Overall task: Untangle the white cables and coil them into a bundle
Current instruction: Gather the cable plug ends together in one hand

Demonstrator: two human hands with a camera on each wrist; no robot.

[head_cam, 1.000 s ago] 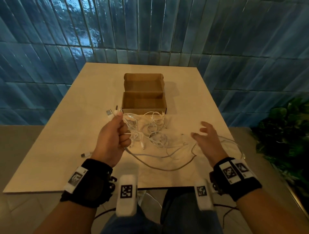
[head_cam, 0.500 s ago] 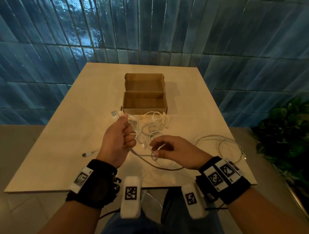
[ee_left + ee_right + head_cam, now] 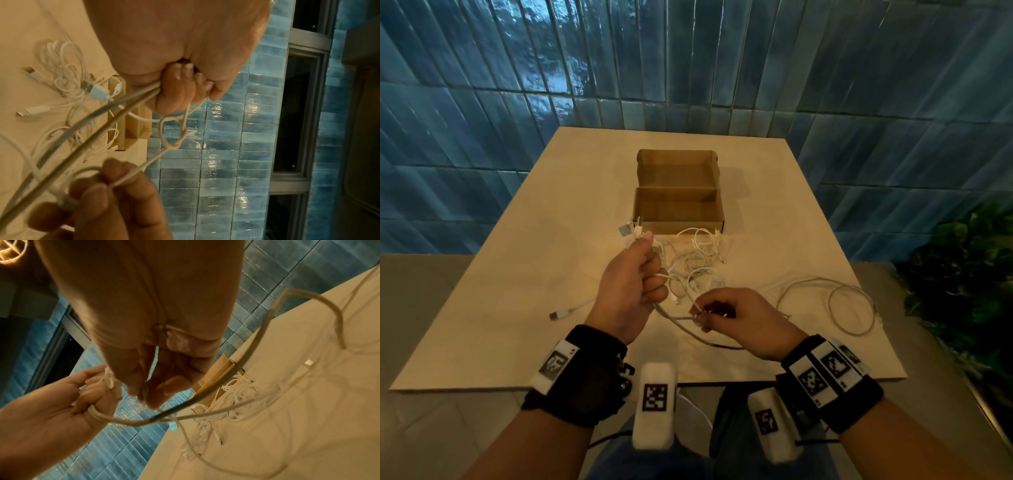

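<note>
Right hand (image 3: 736, 318) now pinches knotted cable (image 3: 172, 134), left wrist shows.

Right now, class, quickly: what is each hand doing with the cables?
Left hand: fist closed around several white cables, connectors sticking out on top.
Right hand: fingers pinching one thin cable strand.

Cable ends (image 3: 627, 233) hidden inside left fist (image 3: 631, 286); plant (image 3: 962, 274) cut by frame edge.

White cables (image 3: 697, 265): tangled heap on table before box, strands lifted, small knot-loop (image 3: 173, 133) in one.
</note>
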